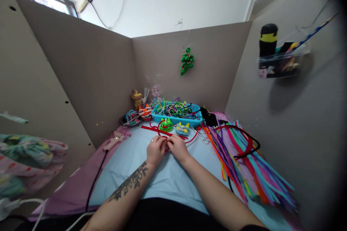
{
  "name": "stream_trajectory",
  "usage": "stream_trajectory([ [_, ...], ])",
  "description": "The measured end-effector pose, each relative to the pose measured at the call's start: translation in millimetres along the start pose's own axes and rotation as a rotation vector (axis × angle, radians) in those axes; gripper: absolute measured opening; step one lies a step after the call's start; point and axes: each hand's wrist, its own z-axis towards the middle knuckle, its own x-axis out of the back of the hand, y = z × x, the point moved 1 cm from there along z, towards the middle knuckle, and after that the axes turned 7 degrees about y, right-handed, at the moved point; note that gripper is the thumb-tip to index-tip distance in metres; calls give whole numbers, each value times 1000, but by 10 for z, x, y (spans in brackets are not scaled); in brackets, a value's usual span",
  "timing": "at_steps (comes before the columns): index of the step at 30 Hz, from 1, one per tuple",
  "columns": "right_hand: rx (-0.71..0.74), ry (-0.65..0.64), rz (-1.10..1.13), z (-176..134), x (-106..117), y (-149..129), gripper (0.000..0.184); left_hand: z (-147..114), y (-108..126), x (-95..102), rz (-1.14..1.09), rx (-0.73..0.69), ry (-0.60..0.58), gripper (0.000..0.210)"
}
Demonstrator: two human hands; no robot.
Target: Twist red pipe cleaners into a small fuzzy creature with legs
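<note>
Where the left hand and the right hand meet, a red stem is pinched

As one goes from the left edge of the worktop, a pink device with a black cable comes first. Near the far left corner is a dark dish of blue fuzzy pieces; just beside it stands an orange and white figure. Along the far edge is the blue tray, heaped with coloured stems. Before it, red strips lie behind the left hand, which is curled, its fingertips nearly together on the red stem. A green figure sits behind both hands. The right hand is curled likewise upon this stem; the exact grip is hidden. Next are a blue and yellow figure, scissors and, along the right edge, a spread bundle of long stems.
</note>
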Motion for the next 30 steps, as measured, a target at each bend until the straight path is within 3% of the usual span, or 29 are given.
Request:
stream_trajectory([
  [13, -3, -26, -71, -12, -13, -13, 14, -21, -77, -124, 312, -70, -52, 18],
  [20, -118, -6, 61, 1, -66, 25, 12, 7, -88, -64, 64, 40, -44, 14],
  [24, -172, 90, 157, 48, 16, 14, 10, 28, -127, -23, -58, 117, 83, 12],
  [26, -187, 135, 191, 74, 69, 4, 11, 23, -162, -42, -90, 150, 128, 19],
  [30, -205, 172, 234, 102, 115, 0, 12, 6, -225, -138, -257, 273, 82, 38],
])
